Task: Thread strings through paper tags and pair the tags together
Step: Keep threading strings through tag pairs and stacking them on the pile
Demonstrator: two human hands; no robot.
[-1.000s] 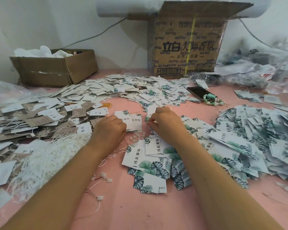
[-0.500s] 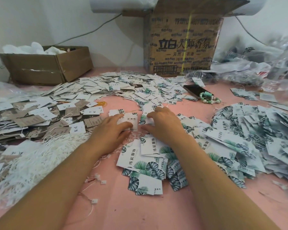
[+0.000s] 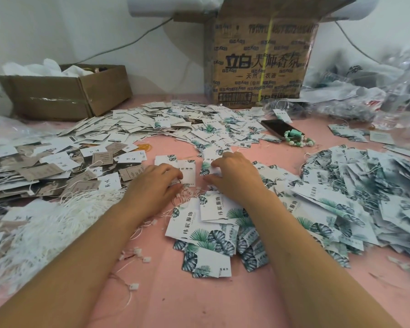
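Stock lies sorted around us so that neither hand has far to go: strings in a white heap beside the left forearm, leaf-printed tags fanned loosely under the right wrist, brown card tags off to the left, and a broad drift of tags to the right with threads showing among them, which we take to be already strung. All of it rests on the pink table. Both forearms come in from the near edge and converge on the middle, palms down, backs of the hands toward us. Our left hand has its fingers curled over the near edge of a white tag lying flat just beyond the knuckles. The thumb is hidden beneath, so we judge this a pinch rather than see it. Our right hand arches like a claw, thumb and forefinger closing on a small leaf-corner tag. The two hands sit near each other but apart, and between them lies a tangle of string ends with small plastic clasps, close enough to be picked up next. We read the pose as gathering two tags for one pair, each held by an edge so the punched corner stays free for threading — though the holes themselves are too small to make out.
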